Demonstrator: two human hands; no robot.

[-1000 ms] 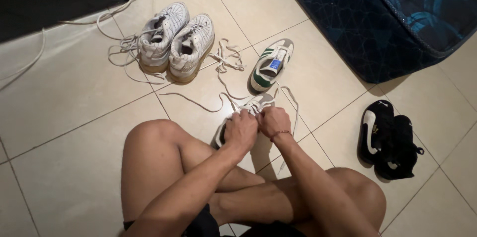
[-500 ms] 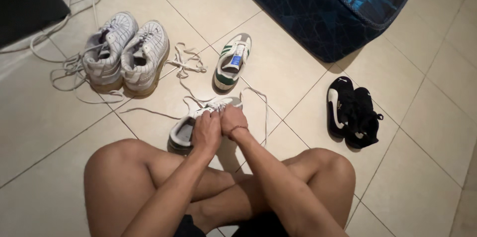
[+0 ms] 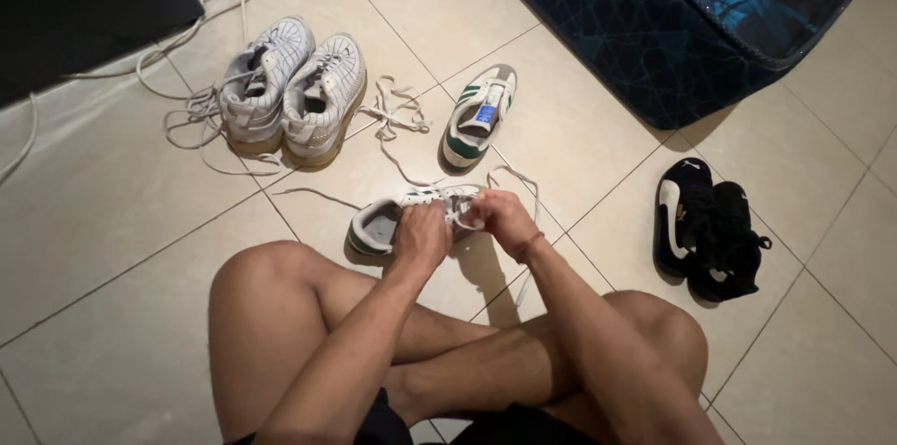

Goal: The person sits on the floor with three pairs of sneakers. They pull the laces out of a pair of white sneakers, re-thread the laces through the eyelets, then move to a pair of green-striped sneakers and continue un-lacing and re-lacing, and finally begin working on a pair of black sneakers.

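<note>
Both hands on a white-and-green shoe (image 3: 392, 221) on the floor (image 3: 121, 221)
Left hand (image 3: 422, 238) steadies it — right hand (image 3: 500, 216) pinches its lace (image 3: 523, 185), each grip closed; its mate (image 3: 479, 115) lies apart.

Both hands, left (image 3: 420, 238) and right (image 3: 500, 218), grip a white-and-green sneaker (image 3: 397, 218) and its lace (image 3: 517, 176) on the tiled floor (image 3: 112, 249).
</note>
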